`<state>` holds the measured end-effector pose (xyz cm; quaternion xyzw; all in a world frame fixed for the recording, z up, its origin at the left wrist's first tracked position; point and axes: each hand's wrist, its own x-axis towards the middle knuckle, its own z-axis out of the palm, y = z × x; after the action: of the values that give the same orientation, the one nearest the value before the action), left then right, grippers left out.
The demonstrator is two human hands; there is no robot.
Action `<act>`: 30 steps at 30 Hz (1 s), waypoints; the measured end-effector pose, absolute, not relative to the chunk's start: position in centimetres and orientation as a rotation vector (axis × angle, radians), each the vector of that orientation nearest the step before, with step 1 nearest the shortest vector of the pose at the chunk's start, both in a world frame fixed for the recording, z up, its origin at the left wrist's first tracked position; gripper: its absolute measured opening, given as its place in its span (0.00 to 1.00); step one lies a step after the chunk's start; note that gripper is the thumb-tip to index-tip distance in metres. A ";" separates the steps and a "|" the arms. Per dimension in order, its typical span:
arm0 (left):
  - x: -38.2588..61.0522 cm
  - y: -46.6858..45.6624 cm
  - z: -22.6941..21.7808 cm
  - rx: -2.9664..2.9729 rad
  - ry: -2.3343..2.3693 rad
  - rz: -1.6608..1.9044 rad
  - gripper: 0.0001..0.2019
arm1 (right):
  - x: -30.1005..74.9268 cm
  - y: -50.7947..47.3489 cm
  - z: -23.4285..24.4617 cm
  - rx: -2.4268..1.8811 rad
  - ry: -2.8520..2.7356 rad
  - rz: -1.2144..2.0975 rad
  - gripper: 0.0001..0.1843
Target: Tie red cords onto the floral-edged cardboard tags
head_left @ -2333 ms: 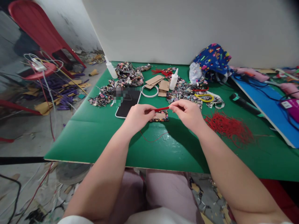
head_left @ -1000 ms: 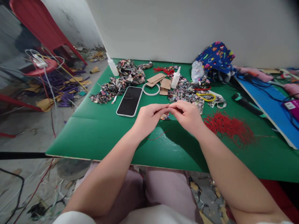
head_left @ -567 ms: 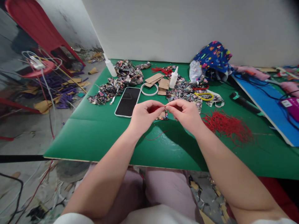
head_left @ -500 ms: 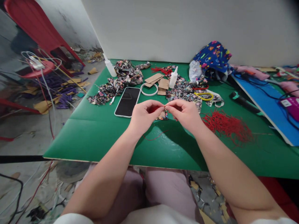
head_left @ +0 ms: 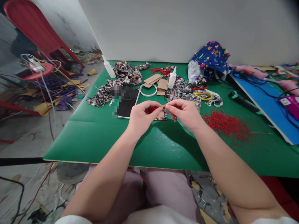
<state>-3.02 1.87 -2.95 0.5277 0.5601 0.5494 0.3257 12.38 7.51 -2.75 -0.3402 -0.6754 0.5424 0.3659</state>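
My left hand [head_left: 141,117] and my right hand [head_left: 184,113] meet above the green table [head_left: 98,137], fingertips pinched together on a short bundle of red string [head_left: 154,109]. A loose end of red string [head_left: 155,137] trails on the table below my left hand. Just behind my hands lies a small patterned fabric piece with cardboard [head_left: 161,116]. A phone [head_left: 126,104] lies left of my left hand. A heap of red strings [head_left: 227,126] lies right of my right hand.
Patterned fabric scraps [head_left: 121,79], cardboard pieces [head_left: 156,81], a white ring [head_left: 148,90], two glue bottles [head_left: 172,78], yellow-handled scissors [head_left: 203,95] and a blue printed bag [head_left: 211,59] crowd the table's back. A blue board [head_left: 268,107] with cables lies right. Red chairs [head_left: 35,29] stand left.
My hands, first apart with the red string stretched between them, came together fingertip to fingertip. Over the last half second they have hardly moved.
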 end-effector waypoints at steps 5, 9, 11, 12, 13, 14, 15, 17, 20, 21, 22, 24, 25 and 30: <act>-3.3 1.9 -2.8 1.361 1.487 1.451 0.09 | 12.6 7.8 -2.6 -0.889 -1.679 1.468 0.09; -3.8 2.0 -2.5 1.354 1.520 1.464 0.07 | 12.7 8.0 -2.5 -0.938 -1.662 1.518 0.10; -4.1 2.0 -2.4 1.359 1.553 1.463 0.06 | 12.7 8.1 -2.6 -0.958 -1.646 1.546 0.11; -4.3 2.0 -2.4 1.363 1.567 1.460 0.06 | 12.8 8.2 -2.6 -0.967 -1.640 1.563 0.11; -4.5 2.0 -2.4 1.368 1.576 1.455 0.06 | 12.8 8.2 -2.7 -0.977 -1.635 1.583 0.11; -4.6 2.0 -2.3 1.374 1.580 1.451 0.06 | 12.8 8.3 -2.7 -0.986 -1.629 1.604 0.12; -4.8 2.0 -2.3 1.383 1.583 1.445 0.06 | 12.9 8.3 -2.7 -0.993 -1.623 1.624 0.12; -5.2 2.0 -2.2 1.403 1.602 1.423 0.06 | 13.0 8.4 -2.8 -1.012 -1.613 1.652 0.12; -5.7 1.9 -1.9 1.438 1.665 1.351 0.07 | 13.2 8.7 -2.8 -1.075 -1.628 1.619 0.12; -5.9 1.9 -1.8 1.453 1.688 1.318 0.08 | 13.2 8.9 -2.8 -1.106 -1.632 1.579 0.12; -6.1 1.8 -1.8 1.469 1.708 1.284 0.08 | 13.3 9.0 -2.9 -1.134 -1.630 1.531 0.12; -6.5 1.8 -1.6 1.497 1.738 1.223 0.09 | 13.4 9.3 -2.9 -1.176 -1.611 1.442 0.11; -6.6 1.8 -1.6 1.507 1.749 1.199 0.09 | 13.4 9.4 -3.0 -1.184 -1.600 1.414 0.12; -6.6 1.8 -1.6 1.574 1.733 1.126 0.09 | 12.6 8.6 -3.2 -1.085 -1.651 1.484 0.16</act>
<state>-6.60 1.80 -1.65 0.5836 0.6427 0.4174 0.2684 12.64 8.61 -3.15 -0.4148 -0.6309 0.5671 0.3291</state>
